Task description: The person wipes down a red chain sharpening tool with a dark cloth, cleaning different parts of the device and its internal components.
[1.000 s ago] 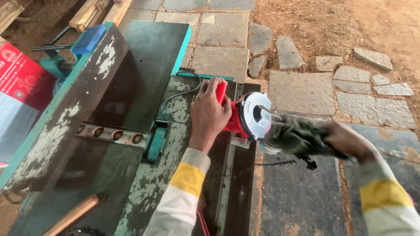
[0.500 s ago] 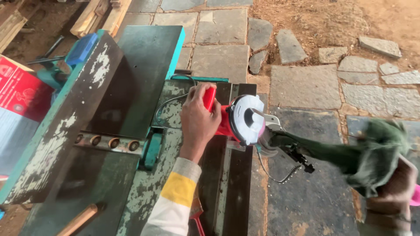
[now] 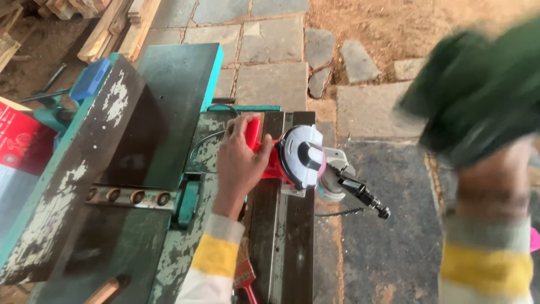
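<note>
Left hand (image 3: 239, 163) lies palm-down over the red plastic body of a small angle grinder (image 3: 281, 155), fingers wrapped and clamped on it, pinning it to the worn green-painted metal bed of the woodworking machine (image 3: 169, 264). From where I sit, I judge this the holding stage: the tool is steadied while its front end hangs over the table edge, white disc guard (image 3: 304, 155) and black side handle (image 3: 363, 197) toward the stone floor. Right hand (image 3: 495, 180) is raised close to the lens, closed on a blurred dark green cloth (image 3: 478, 90). The next move, I'd say, calls for bringing that cloth down without loosening the left grip. Against half a second ago, the cloth has come off the grinder's handle and swung up and nearer — the left hand has not shifted. Farther off lie grey paving slabs (image 3: 270, 39) and stacked timber (image 3: 112, 28).
</note>
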